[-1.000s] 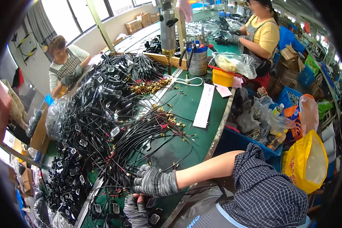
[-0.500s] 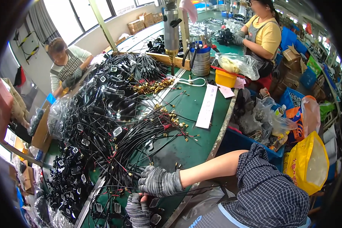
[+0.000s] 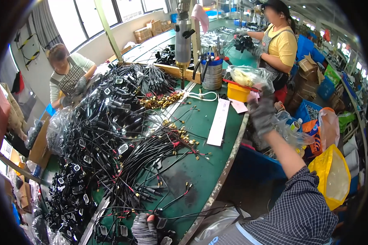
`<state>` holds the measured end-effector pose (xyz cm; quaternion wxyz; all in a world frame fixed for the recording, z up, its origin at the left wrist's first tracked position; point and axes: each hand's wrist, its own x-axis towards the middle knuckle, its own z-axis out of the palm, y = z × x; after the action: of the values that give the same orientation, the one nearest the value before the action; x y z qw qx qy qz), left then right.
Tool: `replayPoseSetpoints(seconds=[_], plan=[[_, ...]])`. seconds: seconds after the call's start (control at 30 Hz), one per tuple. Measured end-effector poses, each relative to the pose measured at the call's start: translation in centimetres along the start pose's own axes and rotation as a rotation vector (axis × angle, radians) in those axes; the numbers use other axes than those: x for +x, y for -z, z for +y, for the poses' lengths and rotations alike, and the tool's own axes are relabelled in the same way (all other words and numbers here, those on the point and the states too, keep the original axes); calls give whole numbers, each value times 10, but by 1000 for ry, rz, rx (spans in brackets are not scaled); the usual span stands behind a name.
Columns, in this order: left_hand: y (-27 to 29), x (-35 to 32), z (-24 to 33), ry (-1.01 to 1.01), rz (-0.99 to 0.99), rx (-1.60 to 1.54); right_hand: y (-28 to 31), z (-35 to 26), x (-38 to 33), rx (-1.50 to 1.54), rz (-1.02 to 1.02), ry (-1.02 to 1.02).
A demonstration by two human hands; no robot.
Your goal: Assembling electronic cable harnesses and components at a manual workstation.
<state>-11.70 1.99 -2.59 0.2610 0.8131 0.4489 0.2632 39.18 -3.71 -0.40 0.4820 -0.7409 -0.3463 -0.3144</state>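
My left hand (image 3: 144,229), in a grey striped glove with a bare thumb tip, is closed on a thin black cable (image 3: 180,214) at the table's near edge. Black plastic housings with clear windows (image 3: 124,230) lie around it. My right hand (image 3: 261,114), gloved alike, is stretched far out to the right beside the yellow bin (image 3: 238,93); motion smears its fingers, so its grip cannot be made out. A large heap of black cables (image 3: 137,157) with gold-coloured tips and small black housings covers the left and middle of the green table (image 3: 200,163).
A drill-like tool (image 3: 183,41) hangs over the table beside a can of pliers (image 3: 212,75). A paper strip (image 3: 218,122) lies near the right edge. Blue crates (image 3: 257,161) and a yellow bag (image 3: 331,177) stand right. Two co-workers sit or stand beyond.
My right hand has left the cables beside my left hand and swung far right and away, toward the yellow bin. My left hand stays near the table's front edge.
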Motion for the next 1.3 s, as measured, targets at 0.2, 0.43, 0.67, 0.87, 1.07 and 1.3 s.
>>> replayPoseSetpoints(seconds=[0.2,0.43,0.67,0.87,1.07,1.3], plan=[[12,6,-18,-71,-4,89,2,86,111,-625,276,368],[21,8,-9,-157,-64,390,-40,75,170,430,-465,-650],[29,6,-21,-42,-83,541,-52,57,143,-673,-402,316],[47,14,0,0,-59,625,-56,64,169,-334,-545,-179],[45,27,42,-147,75,352,-49,46,191,121,-617,-445],[19,24,72,-219,37,24,-45,-40,185,236,-793,-791]])
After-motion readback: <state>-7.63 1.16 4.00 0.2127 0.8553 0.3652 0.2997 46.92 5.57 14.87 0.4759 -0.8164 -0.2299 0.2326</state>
